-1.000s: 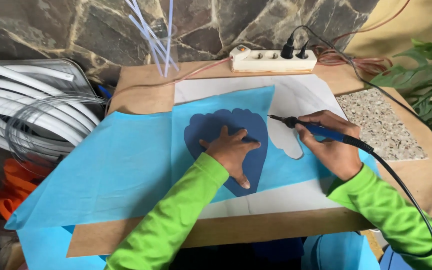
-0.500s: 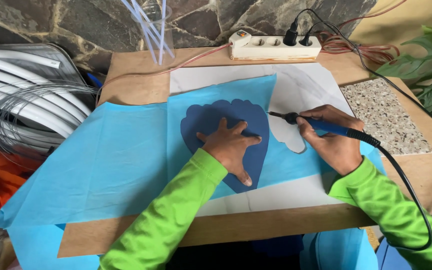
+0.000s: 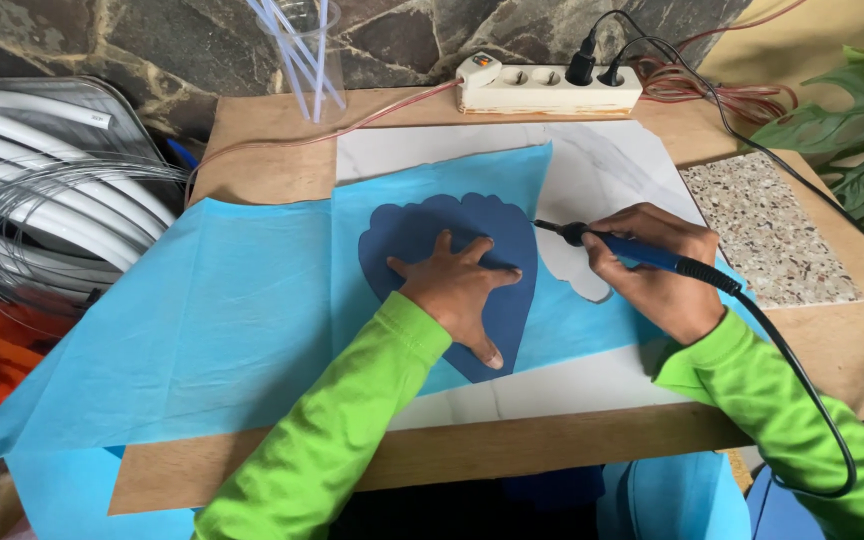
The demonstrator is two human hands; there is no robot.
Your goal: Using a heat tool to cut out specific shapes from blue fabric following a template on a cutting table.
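Fingers on the template

We see the left hand (image 3: pixel 460 290) pressing its spread fingers flat on the dark blue template (image 3: pixel 422 235), atop light blue fabric (image 3: pixel 232 320) on the tabletop (image 3: pixel 272 165). The right hand (image 3: pixel 657 270) pinches the blue-handled hot tool (image 3: pixel 632 250), tip at the template's right edge.

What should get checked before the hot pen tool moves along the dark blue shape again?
1. Left hand flat on the dark blue template, holding it down: ok.
2. Right hand grips the blue heat pen like a pencil: ok.
3. Pen tip at the template's right edge, close to the left fingertips but apart: ok, tight.
4. Light blue fabric lying smooth under the template: ok.
5. Pen cord hanging free off the table edge: ok.
6. Tip hot enough: cannot tell.
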